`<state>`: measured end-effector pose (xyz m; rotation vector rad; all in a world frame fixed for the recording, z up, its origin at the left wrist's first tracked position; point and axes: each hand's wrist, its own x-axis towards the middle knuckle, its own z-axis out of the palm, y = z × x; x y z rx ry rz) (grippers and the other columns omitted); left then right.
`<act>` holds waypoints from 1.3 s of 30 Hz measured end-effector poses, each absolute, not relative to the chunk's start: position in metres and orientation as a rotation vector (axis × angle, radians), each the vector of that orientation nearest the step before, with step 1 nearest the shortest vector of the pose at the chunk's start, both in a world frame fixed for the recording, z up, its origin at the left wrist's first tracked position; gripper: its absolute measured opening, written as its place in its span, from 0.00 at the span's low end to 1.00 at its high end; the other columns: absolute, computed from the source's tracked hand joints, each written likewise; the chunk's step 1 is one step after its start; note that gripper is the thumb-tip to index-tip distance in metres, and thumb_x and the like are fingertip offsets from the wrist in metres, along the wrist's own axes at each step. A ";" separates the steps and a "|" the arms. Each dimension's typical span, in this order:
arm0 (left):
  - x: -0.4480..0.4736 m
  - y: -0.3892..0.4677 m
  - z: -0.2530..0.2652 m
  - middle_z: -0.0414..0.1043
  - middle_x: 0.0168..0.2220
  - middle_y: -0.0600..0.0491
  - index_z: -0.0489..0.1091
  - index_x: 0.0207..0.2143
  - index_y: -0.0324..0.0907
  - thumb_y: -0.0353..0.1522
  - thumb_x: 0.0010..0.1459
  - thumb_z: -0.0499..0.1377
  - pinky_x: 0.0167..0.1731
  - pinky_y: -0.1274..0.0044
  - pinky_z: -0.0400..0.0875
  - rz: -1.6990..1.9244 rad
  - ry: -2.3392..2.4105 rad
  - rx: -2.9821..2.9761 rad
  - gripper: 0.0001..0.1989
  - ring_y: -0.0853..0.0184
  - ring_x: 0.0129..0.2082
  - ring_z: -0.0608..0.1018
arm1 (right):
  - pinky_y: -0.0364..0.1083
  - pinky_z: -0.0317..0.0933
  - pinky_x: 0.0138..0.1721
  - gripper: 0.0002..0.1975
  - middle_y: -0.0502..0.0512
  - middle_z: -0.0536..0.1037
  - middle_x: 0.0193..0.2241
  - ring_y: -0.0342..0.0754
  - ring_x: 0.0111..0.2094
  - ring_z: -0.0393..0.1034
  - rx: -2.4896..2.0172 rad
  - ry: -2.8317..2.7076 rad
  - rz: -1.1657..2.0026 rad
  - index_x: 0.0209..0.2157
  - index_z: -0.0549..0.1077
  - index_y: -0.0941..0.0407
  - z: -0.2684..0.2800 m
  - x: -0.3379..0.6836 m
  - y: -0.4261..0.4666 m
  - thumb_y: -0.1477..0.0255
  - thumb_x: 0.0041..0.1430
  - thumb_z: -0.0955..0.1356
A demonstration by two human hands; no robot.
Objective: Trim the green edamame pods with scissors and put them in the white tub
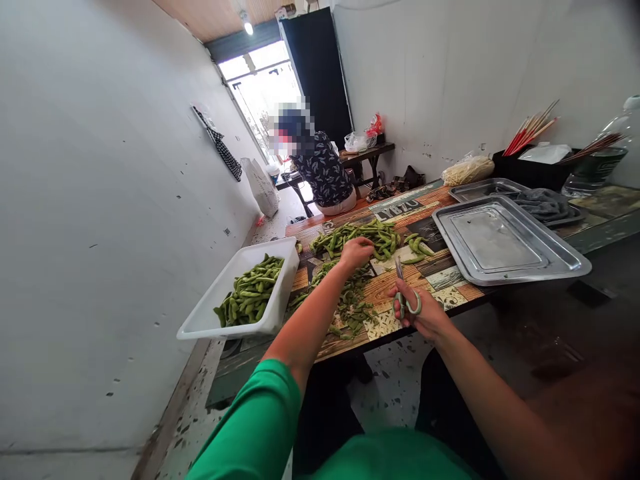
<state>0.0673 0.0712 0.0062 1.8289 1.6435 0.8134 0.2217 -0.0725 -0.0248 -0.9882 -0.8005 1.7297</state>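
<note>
My right hand (417,310) is closed round the handles of a pair of scissors (399,268), whose blades point away from me over the table. My left hand (357,253) reaches over a pile of green edamame pods (385,235), its fingers bent and pressed together among them. What is between those fingertips is too small to make out. Nearer me lie trimmed green scraps (355,313). A few pods (417,245) lie apart to the right of the pile. On the left, a white plastic tub (287,273) holds more pods (255,287).
Two metal trays lie at the right; the nearer one (565,263) reaches the table's edge, and a grey cloth (543,203) rests on the other. Behind stand a black box of skewers (530,163) and a plastic bottle (600,163). A person (323,170) sits beyond the table.
</note>
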 end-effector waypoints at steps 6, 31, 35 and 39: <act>0.080 0.094 -0.008 0.72 0.40 0.47 0.76 0.41 0.44 0.25 0.52 0.52 0.43 0.77 0.65 0.090 1.647 2.642 0.18 0.63 0.42 0.73 | 0.36 0.51 0.09 0.23 0.47 0.69 0.15 0.39 0.14 0.64 -0.966 -0.755 1.762 0.30 0.70 0.59 -0.027 0.226 -0.071 0.52 0.48 0.70; 0.025 -0.004 0.027 0.56 0.15 0.60 0.71 0.27 0.35 0.45 0.47 0.60 0.17 0.82 0.49 0.417 1.045 1.711 0.19 0.79 0.15 0.55 | 0.36 0.50 0.10 0.21 0.46 0.68 0.13 0.40 0.13 0.64 -1.295 -1.412 1.464 0.22 0.67 0.58 -0.016 0.205 -0.075 0.53 0.46 0.71; 0.022 -0.003 0.019 0.55 0.16 0.61 0.68 0.24 0.35 0.44 0.44 0.64 0.16 0.82 0.46 0.468 1.009 1.503 0.19 0.80 0.14 0.54 | 0.37 0.52 0.12 0.22 0.45 0.65 0.10 0.38 0.11 0.61 -1.306 -1.444 1.394 0.19 0.67 0.58 -0.021 0.205 -0.073 0.54 0.46 0.71; 0.025 0.000 0.014 0.55 0.17 0.62 0.65 0.27 0.37 0.38 0.43 0.67 0.15 0.84 0.45 0.706 0.995 1.123 0.17 0.80 0.14 0.58 | 0.37 0.50 0.10 0.21 0.46 0.67 0.12 0.40 0.12 0.62 -1.282 -1.203 1.501 0.24 0.69 0.58 -0.019 0.201 -0.074 0.52 0.47 0.70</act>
